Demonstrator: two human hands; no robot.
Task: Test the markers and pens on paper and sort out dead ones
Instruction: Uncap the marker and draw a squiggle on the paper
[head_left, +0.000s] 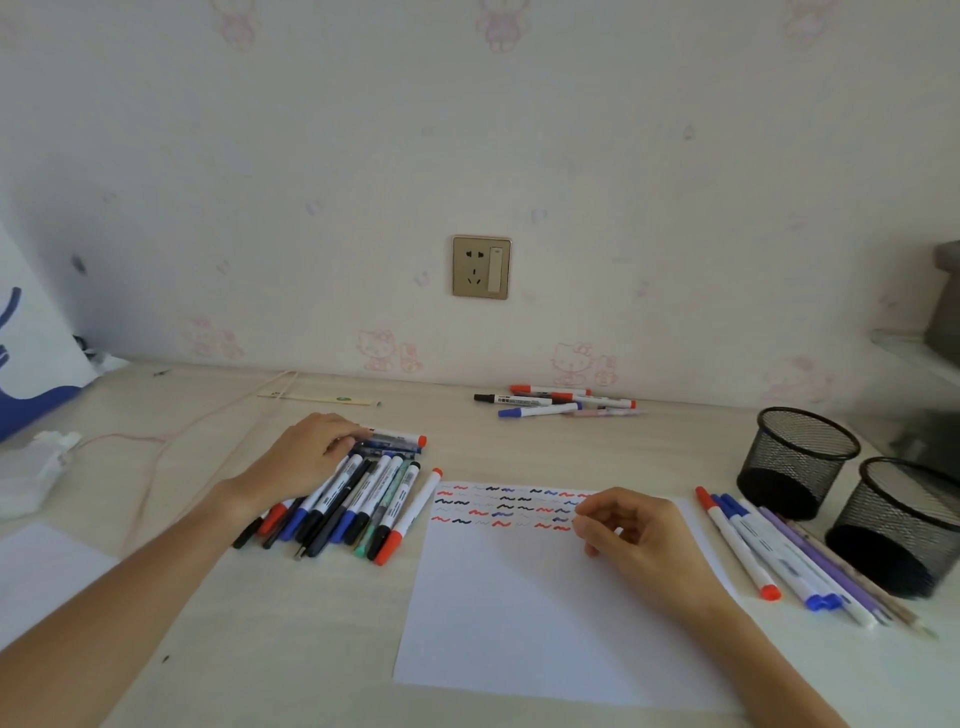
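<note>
Nearest the camera lies the white sheet of test paper (540, 613), its lower part blank and only its top edge filled with rows of short red, blue and black squiggles (498, 506), some of them faint. The right hand (631, 535) rests on the sheet's upper right corner with fingers loosely curled; no pen shows in it. To the right, beside the paper, a small fanned group of white and lilac markers with red and blue caps (769, 558) lies just in front of two black wire-mesh pen cups (841, 483), which look empty from here.

Left of the paper sits the larger pile of mixed markers and pens (353, 501), capped, in red, blue, black and green. The left hand (306, 457) lies over the far end of that pile, fingers bent down onto the barrels, apparently reaching for one; whether it pinches a single pen cannot be told.

Farther back, near the wall, a third little cluster of markers (556, 402) lies well apart from the rest.

Judging by the layout, testing is partly done: many strokes drawn, two groups sorted off, but the big left pile probably remains to be tried
</note>
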